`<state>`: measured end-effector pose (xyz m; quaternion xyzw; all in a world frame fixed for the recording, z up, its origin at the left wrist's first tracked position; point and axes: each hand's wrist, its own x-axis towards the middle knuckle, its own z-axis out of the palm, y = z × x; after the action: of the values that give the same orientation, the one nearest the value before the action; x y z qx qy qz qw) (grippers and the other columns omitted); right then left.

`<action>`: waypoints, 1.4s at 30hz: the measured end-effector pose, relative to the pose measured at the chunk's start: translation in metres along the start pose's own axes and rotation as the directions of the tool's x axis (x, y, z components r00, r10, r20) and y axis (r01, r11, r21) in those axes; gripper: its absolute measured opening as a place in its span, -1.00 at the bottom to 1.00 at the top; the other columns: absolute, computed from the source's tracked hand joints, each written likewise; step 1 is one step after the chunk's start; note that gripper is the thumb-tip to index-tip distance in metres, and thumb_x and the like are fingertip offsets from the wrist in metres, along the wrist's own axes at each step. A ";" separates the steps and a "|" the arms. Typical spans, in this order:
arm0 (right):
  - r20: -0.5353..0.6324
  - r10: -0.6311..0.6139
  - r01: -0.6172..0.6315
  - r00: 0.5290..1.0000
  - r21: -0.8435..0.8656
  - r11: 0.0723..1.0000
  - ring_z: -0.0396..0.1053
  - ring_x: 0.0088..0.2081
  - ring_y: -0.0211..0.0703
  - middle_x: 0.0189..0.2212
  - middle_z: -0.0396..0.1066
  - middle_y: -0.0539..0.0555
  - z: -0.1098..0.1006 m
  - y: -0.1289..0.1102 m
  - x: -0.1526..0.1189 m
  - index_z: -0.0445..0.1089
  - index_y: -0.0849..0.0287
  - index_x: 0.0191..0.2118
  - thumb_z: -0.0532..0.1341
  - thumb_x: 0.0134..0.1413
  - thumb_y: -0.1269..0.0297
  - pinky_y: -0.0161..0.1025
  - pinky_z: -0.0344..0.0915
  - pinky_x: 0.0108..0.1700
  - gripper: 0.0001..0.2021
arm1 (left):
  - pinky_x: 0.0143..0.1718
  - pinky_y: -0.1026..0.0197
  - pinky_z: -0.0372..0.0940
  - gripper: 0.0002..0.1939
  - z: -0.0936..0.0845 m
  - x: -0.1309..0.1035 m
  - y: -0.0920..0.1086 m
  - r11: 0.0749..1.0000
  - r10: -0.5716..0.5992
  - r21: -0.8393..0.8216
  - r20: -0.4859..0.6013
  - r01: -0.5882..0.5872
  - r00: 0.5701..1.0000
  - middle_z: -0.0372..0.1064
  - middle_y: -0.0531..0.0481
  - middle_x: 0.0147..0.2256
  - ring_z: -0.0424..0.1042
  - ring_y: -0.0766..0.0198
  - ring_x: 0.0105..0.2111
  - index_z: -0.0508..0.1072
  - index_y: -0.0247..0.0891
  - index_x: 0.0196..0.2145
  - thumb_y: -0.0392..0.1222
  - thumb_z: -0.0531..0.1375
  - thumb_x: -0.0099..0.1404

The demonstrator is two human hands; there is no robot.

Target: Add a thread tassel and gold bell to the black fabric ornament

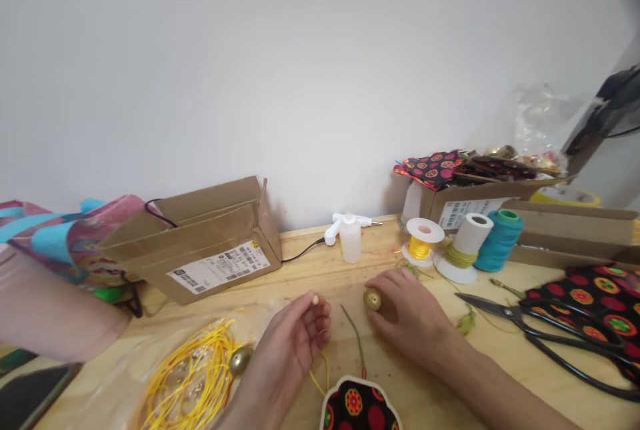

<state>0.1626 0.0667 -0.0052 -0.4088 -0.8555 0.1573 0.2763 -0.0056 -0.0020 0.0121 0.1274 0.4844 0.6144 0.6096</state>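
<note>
My left hand (295, 337) is closed, with curled fingers around a thin yellow cord (327, 371) that runs down to a patterned fabric pouch (354, 403). A small pale spot shows at its thumb tip; whether it is a bead or the nail I cannot tell. Between thumb and fingers, my right hand (407, 307) grips a round brass bell (372, 299) just above the table. A green cord (359, 340) stands out from the pouch's top, between the hands. Left of my left wrist, another brass bell (241, 361) rests beside a bundle of yellow cords (193, 370).
Black scissors (520, 317) lie at right on patterned fabric (590, 297). Behind stand a yellow cord spool (421, 247), green cord spool (459, 257), teal thread cone (500, 243) and white bottle (351, 243). A cardboard box (220, 250) is left; a filled box (465, 207) is right.
</note>
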 end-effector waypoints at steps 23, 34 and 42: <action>0.120 -0.064 0.110 0.991 -0.428 0.897 0.23 -0.34 -0.07 -0.44 0.35 0.08 0.021 -0.041 0.015 0.38 0.17 -0.53 0.21 -0.10 0.48 -0.19 0.02 -0.37 -0.90 | -0.70 0.52 0.13 -0.85 -0.007 0.006 -0.005 0.988 -0.017 -0.153 0.069 0.027 0.997 0.27 0.03 -0.57 0.24 0.53 -0.67 0.35 -0.40 -0.52 -0.50 0.03 0.08; -0.076 -0.142 0.150 0.987 0.116 0.982 0.20 -0.35 -0.10 -0.44 0.28 0.05 0.016 -0.036 0.002 0.23 0.15 -0.51 0.06 0.03 0.46 -0.19 0.14 -0.33 -0.85 | -0.59 0.41 0.11 -0.82 0.001 -0.006 -0.006 0.983 0.099 0.137 0.140 -0.119 0.985 0.28 0.11 -0.66 0.22 0.43 -0.63 0.51 -0.36 -0.37 -0.30 0.27 -0.02; 0.112 0.119 -0.163 0.987 0.682 0.713 0.29 -0.27 -0.13 -0.35 0.33 0.07 0.018 -0.047 -0.006 0.24 0.13 -0.30 0.04 0.08 0.17 -0.20 0.22 -0.22 -0.84 | -0.43 0.30 0.17 -0.88 0.003 -0.003 -0.012 0.963 0.177 0.190 0.081 -0.190 0.981 0.42 0.04 -0.62 0.33 0.31 -0.53 0.52 -0.31 -0.57 -0.21 0.32 -0.11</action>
<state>0.1263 0.0325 0.0018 -0.3361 -0.7099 0.4963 0.3699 0.0048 -0.0063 0.0059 0.2506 0.5092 0.6132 0.5494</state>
